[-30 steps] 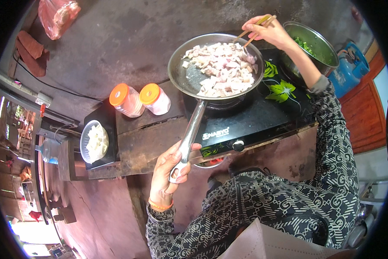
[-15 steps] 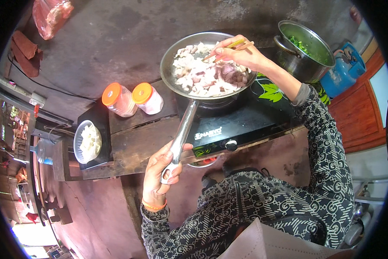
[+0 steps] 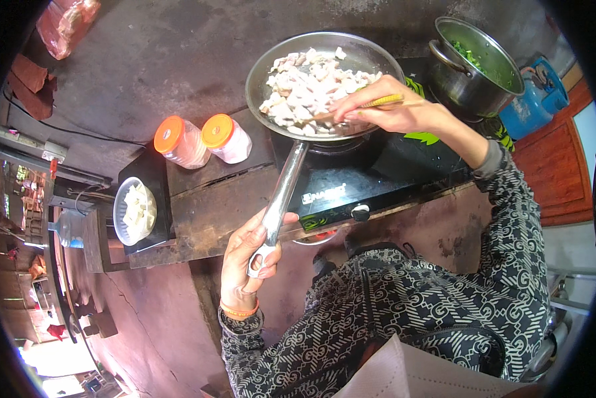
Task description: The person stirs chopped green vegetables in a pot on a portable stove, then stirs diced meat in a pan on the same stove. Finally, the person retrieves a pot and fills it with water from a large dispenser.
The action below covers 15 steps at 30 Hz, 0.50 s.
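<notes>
1. Edges: we see the round steel frying pan point(image 3: 372, 56) over the left part of the black glass-topped stove point(image 3: 384, 174); we cannot tell whether its base touches the burner. Its long silver metal handle point(image 3: 287, 188) reaches past the front edge of the brown wooden bench point(image 3: 202, 229).
2. Room: left of the handle we note a strip of bare plank before two clear jars with orange lids point(image 3: 226, 140). Farther left, well apart, sits a white plastic bowl point(image 3: 120, 211) of pale pieces. To the pan's right, a deep steel pot point(image 3: 474, 98) of greens stands near a blue gas cylinder point(image 3: 522, 125).
3. Left hand point(image 3: 248, 253): fingers curled closed round the handle near its holed end.
4. Right hand point(image 3: 385, 106): over the pan's right rim, fingers pinched on slim wooden chopsticks point(image 3: 385, 100) with a yellow patterned end; the tips lie low among the small pale meat pieces point(image 3: 303, 83) spread across the pan.
</notes>
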Available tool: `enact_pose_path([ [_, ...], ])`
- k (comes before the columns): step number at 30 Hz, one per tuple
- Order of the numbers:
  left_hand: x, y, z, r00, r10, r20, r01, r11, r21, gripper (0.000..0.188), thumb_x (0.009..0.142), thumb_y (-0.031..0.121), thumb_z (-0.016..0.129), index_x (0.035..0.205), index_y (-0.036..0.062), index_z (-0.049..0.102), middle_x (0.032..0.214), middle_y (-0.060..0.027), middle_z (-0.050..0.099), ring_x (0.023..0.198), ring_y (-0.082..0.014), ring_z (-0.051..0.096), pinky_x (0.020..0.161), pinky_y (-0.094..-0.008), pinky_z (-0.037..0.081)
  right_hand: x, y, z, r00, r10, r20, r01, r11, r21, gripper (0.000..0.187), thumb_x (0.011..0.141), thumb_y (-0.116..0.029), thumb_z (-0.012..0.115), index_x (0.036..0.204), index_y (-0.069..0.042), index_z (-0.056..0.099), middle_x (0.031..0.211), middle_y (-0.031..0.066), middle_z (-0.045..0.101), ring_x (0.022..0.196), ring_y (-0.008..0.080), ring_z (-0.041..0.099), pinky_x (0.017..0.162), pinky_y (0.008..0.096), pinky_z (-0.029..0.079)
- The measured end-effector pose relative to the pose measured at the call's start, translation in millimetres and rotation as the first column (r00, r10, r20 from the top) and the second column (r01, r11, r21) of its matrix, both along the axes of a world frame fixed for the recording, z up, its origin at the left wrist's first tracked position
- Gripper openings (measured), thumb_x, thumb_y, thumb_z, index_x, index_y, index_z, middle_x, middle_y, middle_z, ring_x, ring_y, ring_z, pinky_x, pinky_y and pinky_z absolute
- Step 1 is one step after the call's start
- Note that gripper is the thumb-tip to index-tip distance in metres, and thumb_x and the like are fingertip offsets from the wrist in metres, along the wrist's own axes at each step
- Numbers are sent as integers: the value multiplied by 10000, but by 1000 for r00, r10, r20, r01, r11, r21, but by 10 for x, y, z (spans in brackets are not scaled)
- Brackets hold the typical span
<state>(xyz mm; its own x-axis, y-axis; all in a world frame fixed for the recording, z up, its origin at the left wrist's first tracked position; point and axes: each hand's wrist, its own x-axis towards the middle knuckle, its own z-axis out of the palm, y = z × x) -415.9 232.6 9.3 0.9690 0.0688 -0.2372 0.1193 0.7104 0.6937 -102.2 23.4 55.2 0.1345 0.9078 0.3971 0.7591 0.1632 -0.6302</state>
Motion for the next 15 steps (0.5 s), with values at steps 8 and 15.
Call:
enact_pose_path([
  [8, 12, -70, 75, 997, 69, -32, -68, 997, 45, 542, 1025, 175, 540, 1430, -138, 359, 1325, -291, 543, 519, -44, 436, 341, -140, 325, 542, 163, -138, 960, -280, 9, 276, 950, 143, 179, 924, -118, 679, 1065, -43, 760, 964, 103, 765, 853, 141, 716, 769, 289, 562],
  [15, -12, 18, 56, 999, 37, -33, -32, 988, 152, 542, 1024, 184, 541, 1438, -124, 375, 1313, -265, 577, 498, -33, 434, 351, -148, 350, 529, -473, 468, 800, -548, -245, 571, 821, 24, 269, 998, -241, 622, 1133, -32, 724, 1063, 93, 739, 907, 183, 730, 805, 311, 603],
])
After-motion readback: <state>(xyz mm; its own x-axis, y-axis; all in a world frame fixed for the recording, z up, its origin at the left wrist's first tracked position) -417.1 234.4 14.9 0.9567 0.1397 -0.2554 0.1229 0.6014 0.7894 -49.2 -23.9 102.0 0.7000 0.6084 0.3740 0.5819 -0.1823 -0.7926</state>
